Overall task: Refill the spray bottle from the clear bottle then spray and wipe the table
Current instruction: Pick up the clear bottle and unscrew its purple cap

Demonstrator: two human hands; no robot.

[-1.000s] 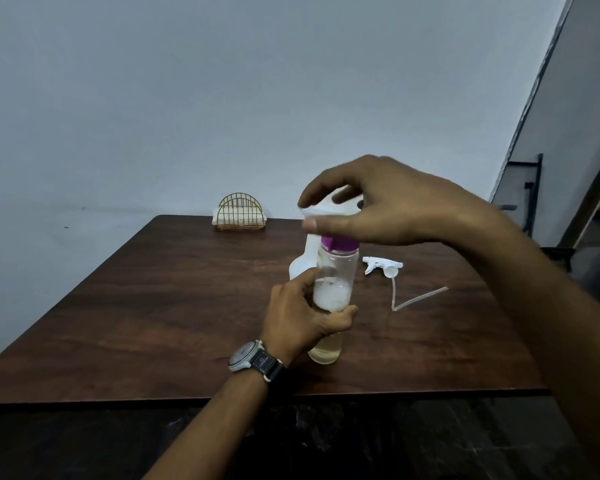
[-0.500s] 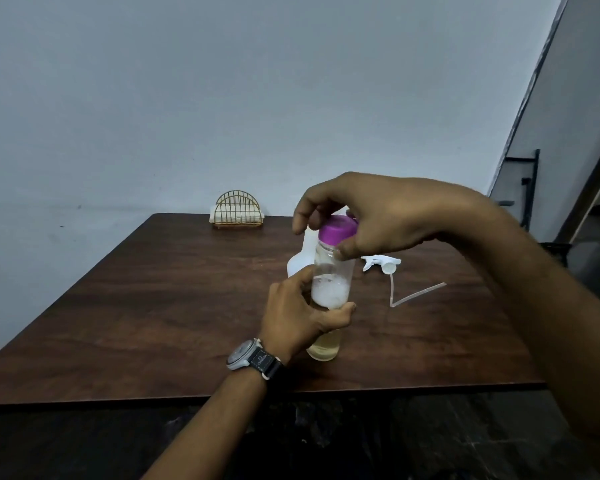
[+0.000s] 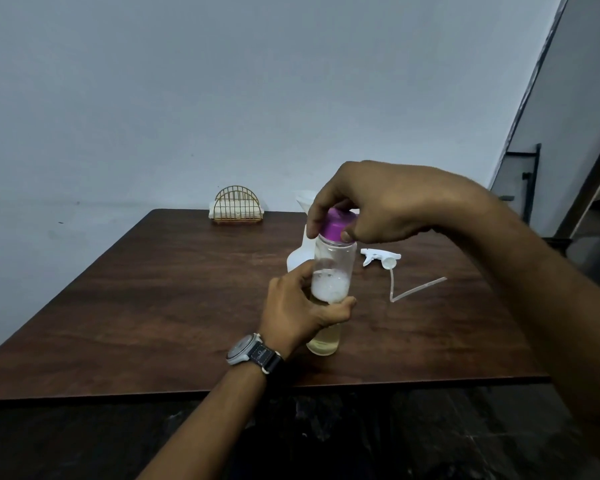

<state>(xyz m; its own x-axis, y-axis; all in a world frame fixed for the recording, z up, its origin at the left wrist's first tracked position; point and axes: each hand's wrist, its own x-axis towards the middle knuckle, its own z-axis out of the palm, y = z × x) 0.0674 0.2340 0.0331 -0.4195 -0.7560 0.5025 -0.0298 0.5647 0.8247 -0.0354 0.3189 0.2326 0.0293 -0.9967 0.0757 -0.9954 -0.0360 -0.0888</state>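
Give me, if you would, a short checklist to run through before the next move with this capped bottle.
1. Steady clear bottle: the left hand grips its middle, base on the table. Ok.
2. Hold on the purple cap: the right hand has its fingers curled round it. Ok.
3. Cap tight or loose: cannot tell.
4. Receiving spray bottle: a funnel shows above it, but its seating is hidden behind the clear bottle. Cannot tell.
5. Trigger head out of the way: it lies on the table to the right, apart from both bottles. Ok.
6. Liquid to pour: a little yellowish liquid at the bottom, foam above. Ok.
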